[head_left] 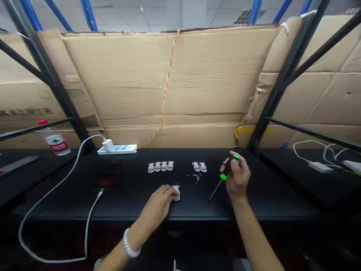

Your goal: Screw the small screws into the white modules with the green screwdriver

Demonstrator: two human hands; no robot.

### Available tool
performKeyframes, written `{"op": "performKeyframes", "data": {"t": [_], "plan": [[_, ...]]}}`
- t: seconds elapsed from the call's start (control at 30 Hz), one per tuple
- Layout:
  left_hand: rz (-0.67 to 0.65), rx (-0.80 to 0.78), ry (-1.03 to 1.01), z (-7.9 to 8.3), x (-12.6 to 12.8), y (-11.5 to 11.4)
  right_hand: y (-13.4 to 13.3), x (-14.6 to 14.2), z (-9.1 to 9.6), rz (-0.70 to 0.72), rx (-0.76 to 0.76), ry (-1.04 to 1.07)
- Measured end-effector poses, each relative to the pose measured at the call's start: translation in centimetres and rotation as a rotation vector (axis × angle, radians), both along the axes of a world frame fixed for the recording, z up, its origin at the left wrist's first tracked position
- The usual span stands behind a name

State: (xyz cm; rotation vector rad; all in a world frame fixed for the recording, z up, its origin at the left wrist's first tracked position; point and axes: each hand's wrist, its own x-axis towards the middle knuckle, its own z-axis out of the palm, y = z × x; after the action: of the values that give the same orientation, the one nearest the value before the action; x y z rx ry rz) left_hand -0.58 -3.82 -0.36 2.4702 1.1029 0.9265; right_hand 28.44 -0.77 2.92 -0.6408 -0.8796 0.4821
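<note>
My left hand (159,201) rests at the table's near edge, its fingers gripping a small white and red plug module (176,193), partly hidden by the fingertips. My right hand (237,175) is raised above the table and holds a screwdriver (229,171) with a black and green handle, its thin shaft pointing down to the left. Farther back stand a row of several matching modules (160,166) and a pair of them (199,167). Small loose pale pieces (196,177) lie just below the pair, between my hands.
The black tabletop (135,203) carries a white power strip (117,149) with a plugged-in charger and a white cable looping off the near left. A bottle with a red cap (55,140) stands at left. Cardboard sheets (169,82) and black shelf uprights (287,75) form the back.
</note>
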Motion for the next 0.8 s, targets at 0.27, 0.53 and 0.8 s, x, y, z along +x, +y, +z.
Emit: {"op": "performKeyframes", "data": {"t": [0.27, 0.53, 0.8], "plan": [[0.064, 0.018, 0.035, -0.55, 0.08, 0.01, 0.11, 0.03, -0.07, 0.002, 0.008, -0.003], [0.058, 0.080, 0.027, -0.92, -0.13, 0.17, 0.14, 0.02, -0.14, -0.008, 0.000, -0.011], [0.055, 0.080, 0.013, -0.87, -0.44, 0.36, 0.07, -0.02, -0.14, 0.002, 0.008, -0.015]]}}
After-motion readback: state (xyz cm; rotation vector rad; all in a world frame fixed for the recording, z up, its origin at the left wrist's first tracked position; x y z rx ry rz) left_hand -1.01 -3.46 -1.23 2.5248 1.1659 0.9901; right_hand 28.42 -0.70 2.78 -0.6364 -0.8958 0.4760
